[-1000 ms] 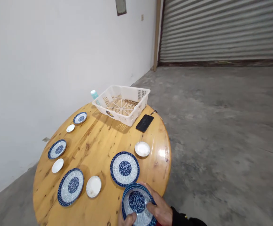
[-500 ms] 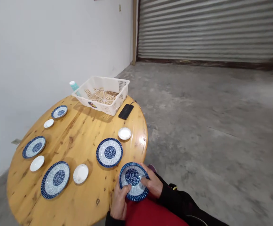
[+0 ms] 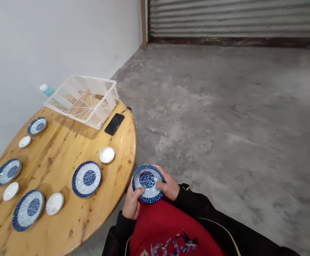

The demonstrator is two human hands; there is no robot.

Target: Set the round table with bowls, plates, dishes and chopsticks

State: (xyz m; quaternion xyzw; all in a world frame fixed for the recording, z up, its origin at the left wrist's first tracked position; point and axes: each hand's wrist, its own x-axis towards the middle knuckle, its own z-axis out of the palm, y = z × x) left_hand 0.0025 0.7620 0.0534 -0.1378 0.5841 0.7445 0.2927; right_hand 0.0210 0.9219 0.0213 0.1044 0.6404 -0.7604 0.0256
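A small stack of blue-and-white patterned plates (image 3: 147, 182) is held in front of my chest, just off the table's right edge. My left hand (image 3: 132, 203) grips its near left rim, thumb on top. My right hand (image 3: 168, 185) clasps the right rim. On the round wooden table (image 3: 64, 160) several more blue-and-white plates lie flat; the nearest plate (image 3: 87, 178) has a small white dish (image 3: 107, 155) beside it.
A white plastic basket (image 3: 82, 100) stands at the table's far edge with a teal-capped bottle (image 3: 47, 90) behind it and a black phone (image 3: 114, 123) beside it. Other plates and small white dishes line the left side. Bare concrete floor spreads to the right, up to a roller shutter.
The view has swung right and down, so the table has slid left in the picture. The stack of plates has come off the table's edge and sits closer to my chest, both hands still on it.
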